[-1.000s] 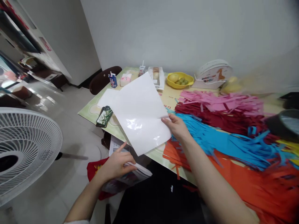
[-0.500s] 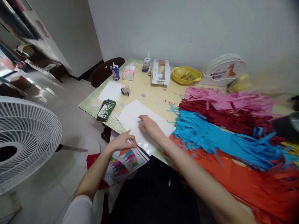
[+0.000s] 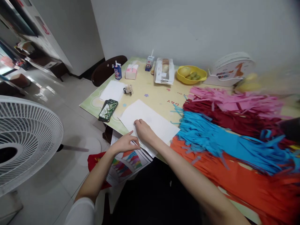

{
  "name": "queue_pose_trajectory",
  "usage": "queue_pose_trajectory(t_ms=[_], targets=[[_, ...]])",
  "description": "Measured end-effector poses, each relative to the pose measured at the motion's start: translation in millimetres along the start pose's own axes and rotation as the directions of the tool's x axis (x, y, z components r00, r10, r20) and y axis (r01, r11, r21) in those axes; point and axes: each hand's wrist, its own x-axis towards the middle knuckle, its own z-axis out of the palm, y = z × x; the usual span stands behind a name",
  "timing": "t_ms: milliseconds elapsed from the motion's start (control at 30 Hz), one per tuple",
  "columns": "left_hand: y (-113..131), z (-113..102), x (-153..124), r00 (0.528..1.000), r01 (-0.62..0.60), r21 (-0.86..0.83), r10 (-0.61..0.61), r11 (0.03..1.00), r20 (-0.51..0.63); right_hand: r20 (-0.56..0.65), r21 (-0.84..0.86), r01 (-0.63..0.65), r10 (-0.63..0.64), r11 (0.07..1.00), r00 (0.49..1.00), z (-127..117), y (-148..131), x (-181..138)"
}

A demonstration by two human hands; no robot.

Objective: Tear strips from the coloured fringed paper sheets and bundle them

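Note:
A white glossy sheet (image 3: 150,120) lies flat near the table's front edge. My right hand (image 3: 144,131) rests on its near corner with fingers curled down onto it. My left hand (image 3: 125,143) is just left of it, pinching the edge of a printed packet (image 3: 127,162) with coloured fringe pictures, which hangs off the table edge over my lap. Fringed paper strips in pink (image 3: 234,100), dark red (image 3: 234,118), blue (image 3: 222,139) and orange (image 3: 246,184) spread across the right of the table.
A phone (image 3: 108,110), another white sheet (image 3: 112,90), a small trinket (image 3: 128,90), drink cartons (image 3: 117,71), tissue pack (image 3: 131,72), bread bag (image 3: 164,71), yellow fruit bowl (image 3: 191,75) and round box (image 3: 232,68) lie on the table. A white fan (image 3: 25,140) stands left; a chair (image 3: 107,67) behind.
The white sheet, held up in my right hand a second ago, now lies flat on the table. My right hand slid to its near corner, beside my left hand.

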Motion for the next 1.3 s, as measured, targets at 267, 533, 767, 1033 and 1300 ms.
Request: queue_pose_trajectory(t_ms=[267, 533, 767, 1033, 1300], targets=[[-4.6, 3.1, 3.2, 1.0, -0.002, -0.016, 0.001, 1.0, -0.026, -0.129, 0.355, -0.006, 0.056, 0.935, 0.99, 2.0, 8.2, -4.6], [18.0, -9.4, -30.4, 0.986, -0.046, -0.259, 0.002, 0.965, -0.168, -0.293, 0.857, 0.007, 0.476, 0.515, 0.83, -8.3, 46.3, -12.2], [99.3, 31.9, -37.7, 0.829, -0.133, -0.427, -0.136, 0.895, -0.542, -0.372, 0.917, 0.209, 0.537, 0.341, 0.757, -98.9, 31.3, -83.5], [142.7, 116.4, 23.8, 0.892, -0.232, -0.422, 0.018, 0.876, -0.452, -0.452, 0.779, 0.111, 0.432, 0.617, 0.78, -140.3, -15.2, -253.2], [156.8, 146.1, 32.9, 0.907, -0.296, -0.287, 0.173, 0.911, -0.385, -0.5, 0.8, 0.083, 0.584, 0.594, 0.64, -124.9, 35.5, -300.6]])
